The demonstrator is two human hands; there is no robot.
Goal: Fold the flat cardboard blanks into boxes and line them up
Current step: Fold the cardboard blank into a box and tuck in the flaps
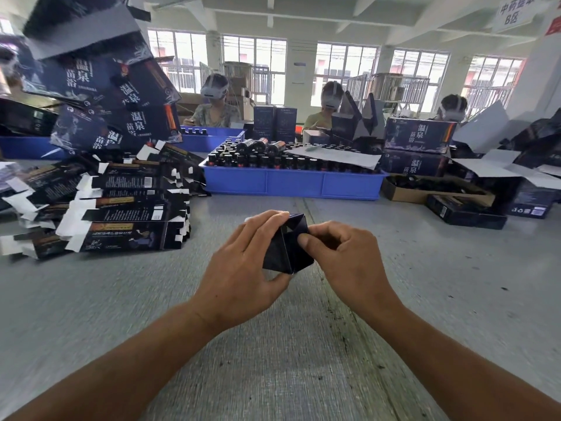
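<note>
- Box, dark blue and partly folded, is held at the centre of the frame, above the grey tabletop, with one corner edge turned toward the camera.
- It is gripped by the left hand from the left side: the fingers are curled over its top edge and the thumb is pressed under its lower corner.
- The right hand is closed on the box's right side, with the thumb laid against the right face; whether a flap is pinched cannot be told.
- Flat blanks are heaped in overlapping layers at the left of the frame, well apart from the hands.
- Larger printed cartons are piled at the upper left.
- A blue tray filled with dark bottles is seen beyond the hands, at the middle of the frame.
- Three people wearing headsets are seated at the far side, before a row of windows.
- More dark cartons and an open brown box are seen at the right.
</note>
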